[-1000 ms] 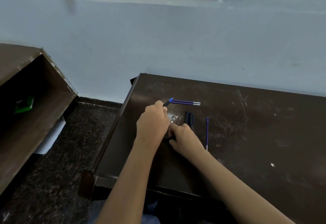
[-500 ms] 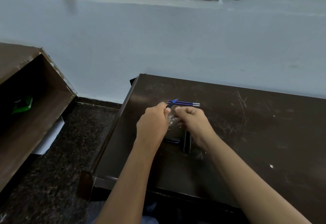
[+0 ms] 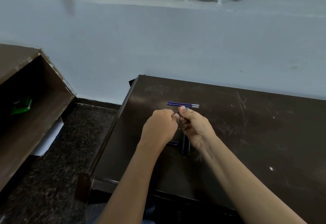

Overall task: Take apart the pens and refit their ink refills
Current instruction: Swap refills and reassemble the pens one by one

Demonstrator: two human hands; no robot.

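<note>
My left hand [image 3: 159, 126] is closed around a dark pen [image 3: 177, 113] held just above the dark desk [image 3: 255, 135]. My right hand [image 3: 195, 126] meets it from the right and pinches the pen's front end; a small blue tip [image 3: 186, 108] pokes out past the thumb. Two blue ink refills [image 3: 182, 104] lie side by side just beyond the hands. Two dark pen barrels [image 3: 185, 145] lie on the desk under my right wrist, partly hidden. A small dark pen part [image 3: 173, 143] rests below my left hand.
The desk's left edge [image 3: 112, 135] drops to a speckled dark floor [image 3: 67, 153]. A brown open-sided cabinet [image 3: 35, 111] stands to the left with a green item [image 3: 22, 106] inside. A pale wall [image 3: 176, 47] rises right behind the desk.
My right hand rose from the desk beside the barrels and came up to the pen in my left hand, closing on its tip end. The left hand stayed nearly still.
</note>
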